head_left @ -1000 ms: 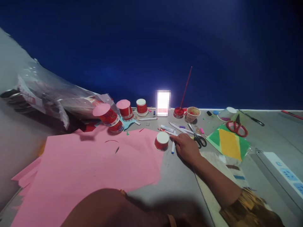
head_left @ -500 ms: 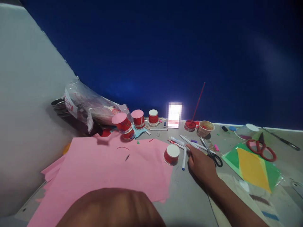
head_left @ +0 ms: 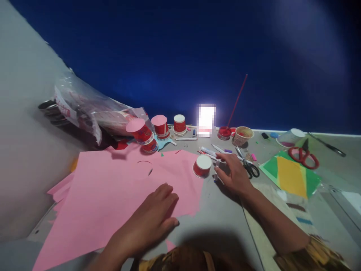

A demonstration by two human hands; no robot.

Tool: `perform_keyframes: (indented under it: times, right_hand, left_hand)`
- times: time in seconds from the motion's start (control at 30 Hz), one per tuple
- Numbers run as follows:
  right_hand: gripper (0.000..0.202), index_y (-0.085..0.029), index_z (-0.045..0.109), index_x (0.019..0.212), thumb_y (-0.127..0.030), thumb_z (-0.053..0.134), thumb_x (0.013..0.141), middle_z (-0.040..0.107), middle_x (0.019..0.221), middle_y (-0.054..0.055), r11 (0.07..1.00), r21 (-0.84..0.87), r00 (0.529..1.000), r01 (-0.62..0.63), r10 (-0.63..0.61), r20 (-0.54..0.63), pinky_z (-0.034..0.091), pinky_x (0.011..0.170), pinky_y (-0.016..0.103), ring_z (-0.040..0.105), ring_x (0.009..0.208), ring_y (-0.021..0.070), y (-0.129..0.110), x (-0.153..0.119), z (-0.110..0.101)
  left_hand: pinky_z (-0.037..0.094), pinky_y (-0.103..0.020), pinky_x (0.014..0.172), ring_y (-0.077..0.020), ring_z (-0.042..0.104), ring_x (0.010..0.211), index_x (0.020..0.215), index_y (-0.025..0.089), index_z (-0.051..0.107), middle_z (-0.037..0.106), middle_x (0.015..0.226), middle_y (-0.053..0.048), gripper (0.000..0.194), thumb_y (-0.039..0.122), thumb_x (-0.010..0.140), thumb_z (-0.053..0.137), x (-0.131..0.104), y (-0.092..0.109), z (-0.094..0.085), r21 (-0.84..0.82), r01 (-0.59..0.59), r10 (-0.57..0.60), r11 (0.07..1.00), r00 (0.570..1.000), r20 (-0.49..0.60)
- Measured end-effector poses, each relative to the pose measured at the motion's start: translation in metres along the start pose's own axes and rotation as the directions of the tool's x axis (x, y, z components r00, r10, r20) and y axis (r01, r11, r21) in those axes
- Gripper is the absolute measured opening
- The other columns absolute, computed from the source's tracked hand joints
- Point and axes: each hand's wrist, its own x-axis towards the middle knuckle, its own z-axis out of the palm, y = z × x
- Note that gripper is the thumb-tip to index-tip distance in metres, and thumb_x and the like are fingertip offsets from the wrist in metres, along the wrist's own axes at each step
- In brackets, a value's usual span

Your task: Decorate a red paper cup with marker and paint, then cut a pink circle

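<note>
My left hand (head_left: 155, 214) is over the near right part of a large pink paper sheet (head_left: 107, 188), thumb apart from the fingers, with nothing in it. To the right, my right hand (head_left: 232, 173) has its fingers spread over a white marker with a blue end (head_left: 216, 177); whether it grips the marker cannot be made out. Just left of that hand stands an upturned red cup (head_left: 202, 166) with a white base. Several more markers (head_left: 208, 151) lie beyond the fingertips, and black-handled scissors (head_left: 251, 168) lie to their right.
Red cups (head_left: 160, 128), some topped with pink discs, stand at the back left beside a plastic bag (head_left: 104, 113). Further right are a red paint pot (head_left: 224, 133) with a stick, a stained paper cup (head_left: 243, 136), red-handled scissors (head_left: 304, 156) and green and yellow paper (head_left: 291, 175).
My left hand has come into full view over the pink sheet, where only a blurred arm or hand showed. My right hand's fingers have spread and shifted over the blue-ended marker. The view has tilted down.
</note>
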Motion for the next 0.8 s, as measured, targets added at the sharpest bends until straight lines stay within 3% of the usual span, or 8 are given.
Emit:
perform_keyframes:
  times: [0.13,0.3,0.4,0.5,0.6,0.7,0.8]
  right_hand:
    - [0.038,-0.021,0.065,0.130,-0.037,0.066,0.096,0.073,0.124,0.014,0.998,0.051,0.999,0.022,-0.024,0.038,0.052,0.100,0.047,0.065,0.115,0.0325,-0.009,0.010,-0.009]
    - [0.062,-0.021,0.065,0.138,-0.047,0.083,0.085,0.069,0.131,0.016,0.996,-0.023,0.982,0.087,-0.082,0.170,0.050,0.103,0.052,0.062,0.120,0.0358,-0.021,0.029,-0.004]
    - [0.056,-0.021,0.070,0.131,-0.047,0.084,0.084,0.070,0.128,0.016,0.993,-0.058,0.970,0.105,-0.090,0.225,0.051,0.100,0.052,0.062,0.115,0.0350,-0.027,0.039,0.001]
    - [0.045,-0.020,0.073,0.121,-0.047,0.082,0.086,0.071,0.125,0.015,0.989,-0.067,0.973,0.133,-0.117,0.201,0.050,0.099,0.050,0.062,0.113,0.0341,-0.032,0.054,0.002]
    - [0.044,-0.018,0.072,0.123,-0.047,0.078,0.090,0.071,0.123,0.015,0.983,-0.094,0.980,0.158,-0.145,0.136,0.049,0.100,0.049,0.061,0.113,0.0335,-0.033,0.081,0.007]
    - [0.037,-0.020,0.073,0.120,-0.045,0.075,0.092,0.071,0.120,0.015,0.980,-0.172,0.990,0.103,-0.085,0.110,0.048,0.102,0.050,0.061,0.116,0.0348,-0.028,0.111,0.022]
    - [0.048,-0.018,0.070,0.128,-0.045,0.077,0.090,0.071,0.123,0.018,0.982,-0.186,0.995,0.026,-0.008,0.098,0.050,0.100,0.052,0.061,0.118,0.0371,-0.020,0.127,0.036]
  left_hand:
    - [0.048,-0.045,0.092,-0.0304,0.058,0.109,0.095,0.022,0.061,0.062,0.118,-0.010,0.006,0.023,0.088,0.061,0.003,0.006,0.006,0.026,0.089,-0.093,0.996,0.982,0.167]
    - [0.043,-0.046,0.092,-0.0314,0.054,0.108,0.090,0.022,0.054,0.060,0.112,-0.010,0.009,0.017,0.083,0.057,0.007,0.011,0.012,0.067,0.095,-0.104,0.993,0.982,0.155]
    - [0.042,-0.046,0.092,-0.0311,0.052,0.107,0.092,0.022,0.053,0.059,0.111,-0.009,0.013,0.016,0.081,0.056,0.005,0.009,0.017,0.065,0.102,-0.111,0.993,0.983,0.143]
    - [0.041,-0.046,0.093,-0.0307,0.052,0.108,0.097,0.022,0.055,0.058,0.113,-0.009,0.017,0.017,0.081,0.059,0.000,0.008,0.020,0.035,0.118,-0.122,0.992,0.980,0.155]
    - [0.041,-0.046,0.094,-0.0310,0.052,0.110,0.100,0.022,0.058,0.059,0.116,-0.009,0.019,0.018,0.082,0.062,-0.005,0.008,0.022,0.012,0.129,-0.129,0.992,0.974,0.187]
    - [0.041,-0.047,0.094,-0.0318,0.053,0.111,0.102,0.022,0.060,0.061,0.117,-0.009,0.025,0.014,0.079,0.064,-0.009,0.008,0.027,0.043,0.121,-0.128,0.992,0.968,0.216]
    - [0.042,-0.047,0.092,-0.0314,0.055,0.108,0.094,0.022,0.061,0.064,0.113,-0.008,0.016,0.013,0.081,0.066,-0.016,0.005,0.033,0.037,0.087,-0.094,0.996,0.965,0.245]
